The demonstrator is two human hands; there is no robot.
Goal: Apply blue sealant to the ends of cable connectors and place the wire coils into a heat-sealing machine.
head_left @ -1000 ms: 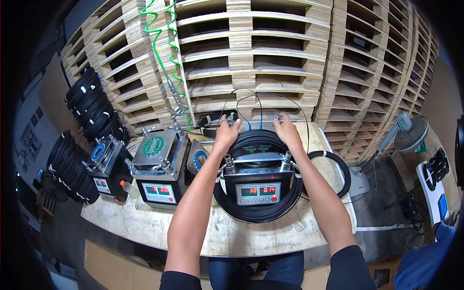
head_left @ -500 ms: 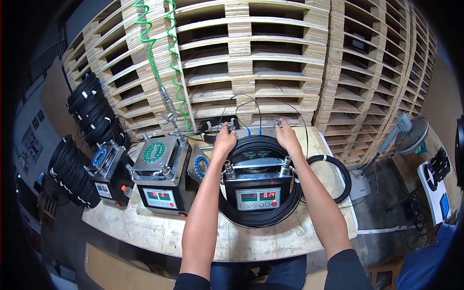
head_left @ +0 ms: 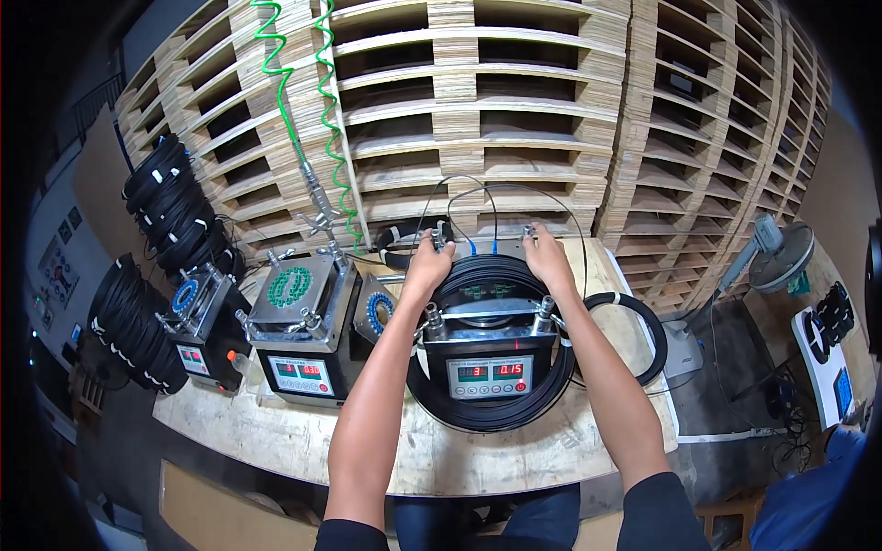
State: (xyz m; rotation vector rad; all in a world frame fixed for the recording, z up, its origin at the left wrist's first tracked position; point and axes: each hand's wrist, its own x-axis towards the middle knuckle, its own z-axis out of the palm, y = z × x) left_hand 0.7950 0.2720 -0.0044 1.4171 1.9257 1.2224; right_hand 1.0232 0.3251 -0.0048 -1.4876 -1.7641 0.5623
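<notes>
Both arms reach over a polishing machine (head_left: 490, 375) with a lit red display, encircled by a coil of black cable (head_left: 487, 421). My left hand (head_left: 429, 265) is closed on a metal clamp knob (head_left: 443, 235) at the machine's far left corner. At the far right corner, my right hand (head_left: 548, 261) has its fingers round a matching clamp knob (head_left: 528, 231). Between the hands, two blue connectors (head_left: 494, 248) on thin black cables stand at the machine's back edge. My fingertips are partly hidden behind the hands.
Left on the wooden bench (head_left: 459, 459) stand a second polishing machine (head_left: 299, 344) and a smaller one (head_left: 199, 321). Beside them are black cable coils (head_left: 138, 326). Stacked pallets (head_left: 478, 101) rise behind, with a green coiled hose (head_left: 277, 64). A fan (head_left: 781, 255) stands right.
My left forearm has swung slightly outward to the left, and the left hand has shifted a little at its knob. My right hand stays almost in place. The machine's display digits have changed.
</notes>
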